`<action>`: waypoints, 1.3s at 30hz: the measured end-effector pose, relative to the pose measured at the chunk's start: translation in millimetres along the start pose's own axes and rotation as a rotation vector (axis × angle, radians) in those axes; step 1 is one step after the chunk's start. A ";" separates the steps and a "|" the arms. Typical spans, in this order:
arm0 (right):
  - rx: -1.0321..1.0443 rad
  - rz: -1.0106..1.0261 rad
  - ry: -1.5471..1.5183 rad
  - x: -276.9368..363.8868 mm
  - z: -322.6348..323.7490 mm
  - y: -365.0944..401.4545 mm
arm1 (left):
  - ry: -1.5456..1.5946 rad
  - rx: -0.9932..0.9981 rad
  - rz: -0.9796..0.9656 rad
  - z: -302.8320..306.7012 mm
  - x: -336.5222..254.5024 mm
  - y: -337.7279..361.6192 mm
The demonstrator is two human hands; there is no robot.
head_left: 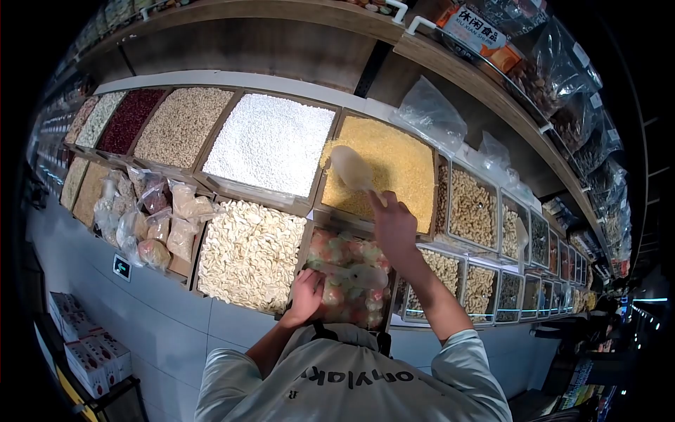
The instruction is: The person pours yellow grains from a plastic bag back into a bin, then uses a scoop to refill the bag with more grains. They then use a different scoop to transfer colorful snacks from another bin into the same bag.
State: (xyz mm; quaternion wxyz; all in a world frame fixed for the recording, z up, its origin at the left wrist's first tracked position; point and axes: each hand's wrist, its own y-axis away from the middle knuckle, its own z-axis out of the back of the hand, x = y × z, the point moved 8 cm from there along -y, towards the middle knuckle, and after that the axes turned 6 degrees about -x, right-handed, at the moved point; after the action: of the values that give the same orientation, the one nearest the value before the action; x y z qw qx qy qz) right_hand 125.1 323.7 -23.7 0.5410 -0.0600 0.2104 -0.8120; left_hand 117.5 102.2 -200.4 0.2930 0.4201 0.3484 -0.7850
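Shop interior, seen from above. Two rows of open bins stand side by side over a grey tiled floor (169,316), beneath a wooden shelf (478,70) stocked with packaged goods. Back row, from the centre: white grain (271,141), then yellow grain (408,165) to its right; beans and other grains lie farther left. Front row: pale flakes (249,257), with wrapped goods (348,306) in red and green to their right, and filled bags (151,225) to their left. Clear-walled bins (474,200) continue at the right, and clear plastic bags (429,116) lie behind the yellow grain. Stacked cartons (91,352) stand at the lower left; an arrow sign (121,268) lies on the floor.

Right hand (394,228): narrow, closed on the handle of a pale scoop (349,167), index finger extended along it. The scoop's bowl is over the left part of the yellow grain; contact with the grain cannot be told, nor can its contents. Left hand (306,294): narrow, fingers together and bent, at the divider between the pale flakes and the wrapped goods; whether it grips anything cannot be told.
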 end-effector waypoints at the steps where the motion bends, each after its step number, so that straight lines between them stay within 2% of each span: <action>1: 0.004 -0.008 -0.002 -2.2 -1.6 1.0 | -0.001 0.003 -0.002 -0.5 0.1 -0.4; 11: 0.131 -0.097 -0.029 -16.6 -7.2 8.3 | -0.008 0.030 0.024 -2.6 2.2 2.4; 21: 0.025 -0.160 -0.193 -21.5 6.6 9.3 | -0.008 0.026 0.036 -3.5 5.8 5.4; 27: 0.009 -0.057 -0.219 -7.1 -8.2 -0.5 | -0.011 0.028 0.045 -2.7 7.5 6.4; 29: -0.007 0.061 -0.160 10.8 -8.1 -3.7 | -0.010 0.034 0.050 -2.8 9.1 6.8; 33: -0.008 0.120 -0.004 26.7 -21.0 -4.2 | 0.002 0.018 0.047 1.4 10.1 6.0; 39: 0.126 0.187 0.117 38.1 -16.6 -22.6 | 0.003 0.007 0.029 2.1 15.6 8.3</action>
State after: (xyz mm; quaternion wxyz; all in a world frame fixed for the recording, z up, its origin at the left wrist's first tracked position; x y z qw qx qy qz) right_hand 84.9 301.2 -34.5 0.6041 0.0414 0.1947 -0.7717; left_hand 115.4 93.1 -215.5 0.3024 0.4272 0.3400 -0.7813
